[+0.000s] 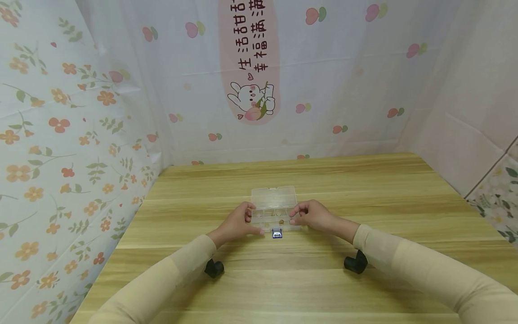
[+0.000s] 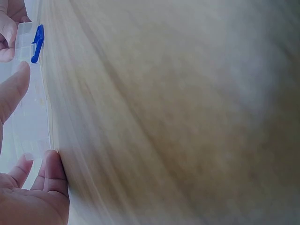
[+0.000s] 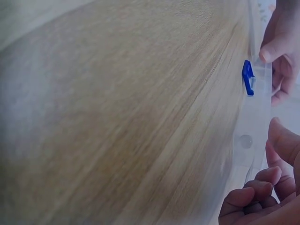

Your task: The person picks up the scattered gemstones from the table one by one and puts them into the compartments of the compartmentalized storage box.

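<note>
A clear plastic compartment box (image 1: 268, 220) lies on the table, its see-through lid (image 1: 274, 198) raised at the back. At its front edge hangs a blue latch (image 1: 277, 233). Small pieces lie in the compartments, among them a brownish one (image 1: 281, 222). My left hand (image 1: 239, 221) grips the box's left end, thumb along the front and fingers at the side. At the right end is my right hand (image 1: 317, 217), its thumb and forefinger bent close together over the edge. Its other fingers curl by the box wall in the right wrist view; whether they pinch anything is hidden.
The wood-grain table (image 1: 275, 288) spreads around the box. A printed cloth (image 1: 323, 90) hangs behind it, with a flowered cloth (image 1: 60, 189) at the left. Black wrist mounts (image 1: 214, 268) sit under both forearms.
</note>
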The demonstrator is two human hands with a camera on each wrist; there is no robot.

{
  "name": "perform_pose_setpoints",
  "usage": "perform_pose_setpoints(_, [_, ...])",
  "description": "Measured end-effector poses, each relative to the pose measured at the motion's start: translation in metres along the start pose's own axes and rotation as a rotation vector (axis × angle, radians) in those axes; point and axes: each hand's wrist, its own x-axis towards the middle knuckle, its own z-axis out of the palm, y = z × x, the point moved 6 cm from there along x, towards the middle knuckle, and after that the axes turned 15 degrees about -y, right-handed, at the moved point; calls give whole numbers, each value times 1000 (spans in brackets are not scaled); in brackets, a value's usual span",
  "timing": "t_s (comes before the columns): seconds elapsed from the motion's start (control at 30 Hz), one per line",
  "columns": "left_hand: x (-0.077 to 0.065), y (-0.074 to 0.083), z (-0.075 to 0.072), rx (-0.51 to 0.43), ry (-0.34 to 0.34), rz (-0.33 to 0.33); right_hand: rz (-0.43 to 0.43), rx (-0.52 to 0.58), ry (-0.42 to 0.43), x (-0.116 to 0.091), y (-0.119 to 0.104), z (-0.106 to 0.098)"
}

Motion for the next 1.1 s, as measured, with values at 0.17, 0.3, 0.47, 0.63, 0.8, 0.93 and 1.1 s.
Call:
perform_pose_setpoints(0.17, [1,0,0,7,1,-7,9,2,3,0,1,-3])
perform_pose_setpoints(0.3, [2,0,0,11,-1,-4,3,-3,15,0,1,-7])
perform_pose_setpoints(0.47, [2,0,0,17,-3,-3,-5,4,20,-3,0,-11])
perform_pose_setpoints(0.63, [4,0,0,13,-12,0,-6,13,20,-8,-2,-16])
perform_pose_setpoints(0.8, [4,-1,-1,5,-19,-5,-2,-5,29,-12,-3,-23])
perform_pose_setpoints(0.93, [3,-1,-1,3,-28,-14,-11,5,41,-15,-3,-28])
perform_pose_setpoints(1.1, [1,-1,-2,-5,-32,-40,-27,17,47,-19,-1,-35])
